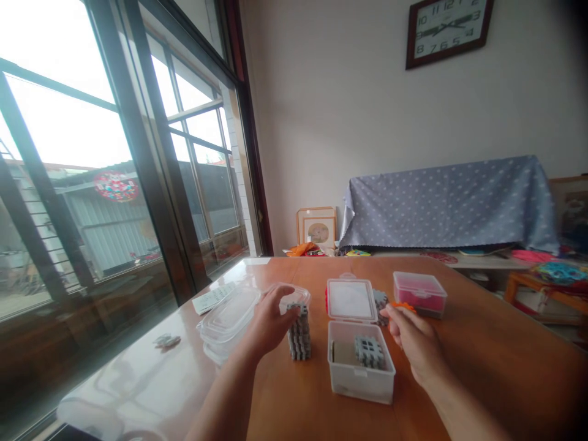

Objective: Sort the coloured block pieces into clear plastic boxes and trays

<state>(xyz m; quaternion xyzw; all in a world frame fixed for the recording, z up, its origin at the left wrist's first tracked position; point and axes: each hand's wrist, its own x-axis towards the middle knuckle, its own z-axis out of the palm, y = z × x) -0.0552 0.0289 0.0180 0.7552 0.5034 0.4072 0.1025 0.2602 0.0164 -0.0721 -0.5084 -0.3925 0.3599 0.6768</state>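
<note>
1. The left hand (269, 321) has its thumb and forefinger apart, at the top of the grey stack (300, 340); if they touch, I cannot tell.
2. This stack stands with long axis upright, just left of the open box (361, 386), nearer to the left hand.
3. The right hand (420, 343) has its fingers closed on an orange piece (405, 305), beyond the box's right side, toward the far edge of the table (478, 343).

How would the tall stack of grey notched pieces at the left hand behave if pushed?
The stack would probably tip easily, being much taller than wide. It shows separate layers, so it may come apart. The pieces look fairly stiff: their notched edges show no sag.
</note>
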